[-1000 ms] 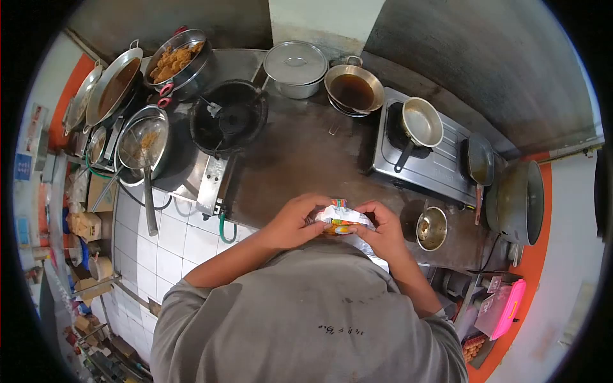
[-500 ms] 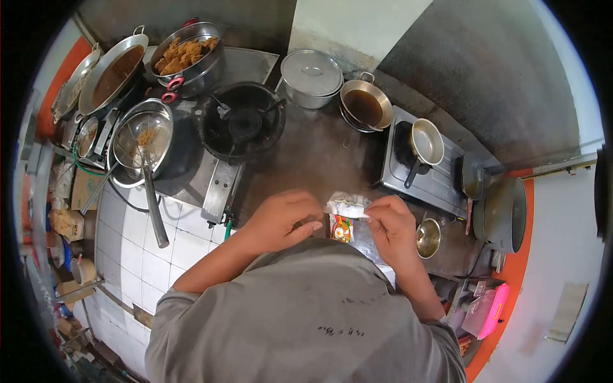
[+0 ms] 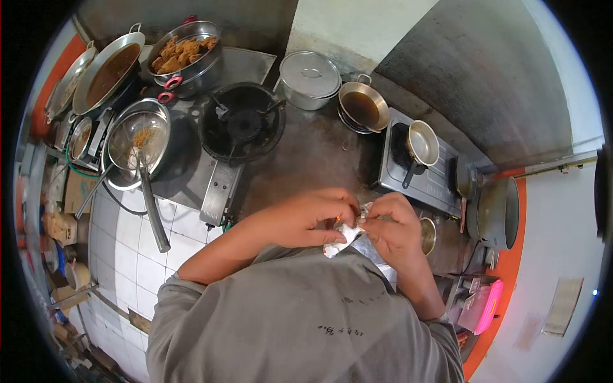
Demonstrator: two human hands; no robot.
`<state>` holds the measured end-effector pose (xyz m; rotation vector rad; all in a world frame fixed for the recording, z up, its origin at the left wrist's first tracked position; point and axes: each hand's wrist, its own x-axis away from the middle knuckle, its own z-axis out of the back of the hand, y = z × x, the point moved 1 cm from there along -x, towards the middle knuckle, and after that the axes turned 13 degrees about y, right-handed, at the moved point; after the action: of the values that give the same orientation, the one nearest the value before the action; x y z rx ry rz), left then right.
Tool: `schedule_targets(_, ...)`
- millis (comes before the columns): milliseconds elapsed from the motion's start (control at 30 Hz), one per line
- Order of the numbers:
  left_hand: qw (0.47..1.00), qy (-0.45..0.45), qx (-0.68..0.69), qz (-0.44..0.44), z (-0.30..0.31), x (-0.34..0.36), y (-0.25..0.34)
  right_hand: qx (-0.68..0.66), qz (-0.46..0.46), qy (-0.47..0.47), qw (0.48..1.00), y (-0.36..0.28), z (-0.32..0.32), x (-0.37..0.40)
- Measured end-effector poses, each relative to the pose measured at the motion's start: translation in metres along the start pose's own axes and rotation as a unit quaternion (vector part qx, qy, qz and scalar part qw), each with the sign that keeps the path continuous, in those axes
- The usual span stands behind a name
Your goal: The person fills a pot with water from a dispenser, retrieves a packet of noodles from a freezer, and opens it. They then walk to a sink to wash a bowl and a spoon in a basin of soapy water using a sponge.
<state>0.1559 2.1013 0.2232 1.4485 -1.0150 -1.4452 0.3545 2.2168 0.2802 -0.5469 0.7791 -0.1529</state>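
Observation:
Close to my chest, both hands meet over a small white and silver packet (image 3: 343, 240) with touches of red and orange. My left hand (image 3: 310, 218) pinches its left side between thumb and fingers. On its other side my right hand (image 3: 394, 226) is closed too, with the fingertips at the packet's crumpled upper edge. The fingers cover much of the packet, and its contents cannot be seen. A small metal bowl (image 3: 428, 235) stands just right of my right hand, partly hidden by it.
A black gas burner (image 3: 244, 121) stands ahead on the left, beside a strainer (image 3: 137, 143) over a bowl and a pot of fried pieces (image 3: 185, 54). A lidded pot (image 3: 311, 76), a pan of brown liquid (image 3: 362, 107) and a stove (image 3: 389, 159) with a saucepan (image 3: 423, 142) stand ahead and right.
My left hand has moved right and now grips the packet that my right hand held alone. The packet is tilted and more crumpled. The colourful printed packet below is now out of sight.

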Motion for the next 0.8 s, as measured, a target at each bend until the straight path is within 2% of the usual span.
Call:
schedule_targets(67, 0.993, 0.035, -0.004, -0.111, 0.0, -0.001, -0.005, -0.01, -0.015, -0.004, 1.0, 0.003, 0.001, -0.001)
schedule_targets(167, 0.993, 0.042, -0.016, -0.107, 0.004, -0.001, 0.003, -0.045, -0.044, -0.01, 0.998, 0.006, -0.001, 0.001)
schedule_targets(200, 0.993, 0.041, -0.017, -0.107, 0.005, 0.001, 0.005, -0.027, -0.079, 0.076, 0.994, 0.002, -0.008, 0.004)
schedule_targets(233, 0.991, 0.084, -0.019, -0.105, 0.005, 0.002, 0.006, -0.009, -0.113, 0.161, 0.98, -0.002, -0.011, 0.006)
schedule_targets(267, 0.986, 0.127, -0.021, -0.104, 0.005, 0.003, 0.009, -0.009, -0.112, 0.163, 0.98, -0.007, -0.011, 0.006)
schedule_targets(333, 0.983, 0.152, -0.025, -0.101, 0.001, 0.003, 0.019, 0.008, -0.069, 0.068, 0.995, -0.019, -0.009, 0.0)
schedule_targets(467, 0.976, 0.195, -0.042, -0.088, -0.007, 0.005, 0.021, -0.002, -0.075, 0.05, 0.996, -0.025, -0.018, -0.001)
schedule_targets(600, 0.977, 0.199, -0.032, -0.07, -0.012, 0.01, 0.02, 0.011, -0.053, 0.041, 0.998, -0.023, -0.017, -0.002)
schedule_targets(700, 0.98, 0.18, -0.041, -0.071, -0.015, 0.014, 0.022, -0.001, -0.047, -0.01, 0.999, -0.019, -0.017, 0.003)
schedule_targets(800, 0.975, 0.203, -0.06, -0.072, -0.016, 0.019, 0.026, -0.008, -0.085, -0.032, 0.996, -0.022, -0.018, 0.007)
